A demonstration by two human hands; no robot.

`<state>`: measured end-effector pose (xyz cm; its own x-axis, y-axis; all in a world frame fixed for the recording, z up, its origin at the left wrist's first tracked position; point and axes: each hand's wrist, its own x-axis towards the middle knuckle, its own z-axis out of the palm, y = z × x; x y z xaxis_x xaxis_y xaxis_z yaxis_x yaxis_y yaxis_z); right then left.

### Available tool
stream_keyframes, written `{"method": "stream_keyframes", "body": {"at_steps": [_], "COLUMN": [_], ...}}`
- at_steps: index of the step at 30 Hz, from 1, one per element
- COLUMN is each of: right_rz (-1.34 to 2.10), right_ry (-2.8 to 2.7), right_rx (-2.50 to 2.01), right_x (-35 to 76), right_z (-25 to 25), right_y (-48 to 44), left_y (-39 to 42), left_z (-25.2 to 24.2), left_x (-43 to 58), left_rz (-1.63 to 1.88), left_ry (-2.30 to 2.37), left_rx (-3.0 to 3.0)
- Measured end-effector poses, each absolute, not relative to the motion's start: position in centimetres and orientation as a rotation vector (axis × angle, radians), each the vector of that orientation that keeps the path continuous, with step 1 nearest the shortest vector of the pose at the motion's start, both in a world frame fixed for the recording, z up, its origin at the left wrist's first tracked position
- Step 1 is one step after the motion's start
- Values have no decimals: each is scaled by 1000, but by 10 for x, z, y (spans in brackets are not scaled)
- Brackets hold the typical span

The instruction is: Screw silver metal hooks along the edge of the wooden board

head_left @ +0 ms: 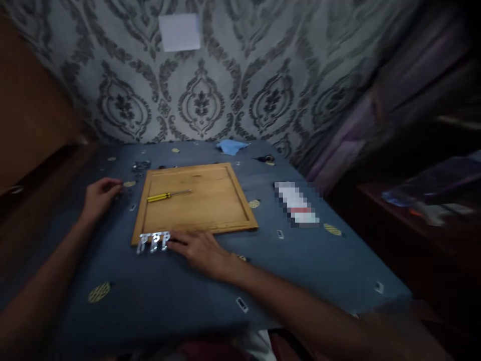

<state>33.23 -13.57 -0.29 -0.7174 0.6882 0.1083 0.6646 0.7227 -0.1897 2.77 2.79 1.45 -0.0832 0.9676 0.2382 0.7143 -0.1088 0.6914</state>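
Sitting at lower left of centre, over the near edge of a yellowish rectangular wooden board (210,203), the shiny three-hooked metal rack (155,234) looks light, stiff and slick; its straight top bar seems the place to pinch. The right hand (203,253) reaches its right end, fingers extended, grip unclear. At mid-left, the left hand (99,194) has curled fingers; whether they hold anything, I cannot tell.
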Motion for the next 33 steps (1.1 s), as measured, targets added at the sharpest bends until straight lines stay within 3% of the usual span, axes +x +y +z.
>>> {"method": "stream_keyframes", "body": {"at_steps": [15,33], "right_rz": [199,183], "right_ry": [-2693,-2677], "right_rx": [-1089,-1059], "right_x": [329,331], "right_z": [-12,-12], "right_y": [-132,-132], "left_y": [-52,-68], "left_z": [42,46], "left_x": [77,98], "left_rz": [774,324], "left_ry": [1210,945], "left_rx": [1893,2065]}}
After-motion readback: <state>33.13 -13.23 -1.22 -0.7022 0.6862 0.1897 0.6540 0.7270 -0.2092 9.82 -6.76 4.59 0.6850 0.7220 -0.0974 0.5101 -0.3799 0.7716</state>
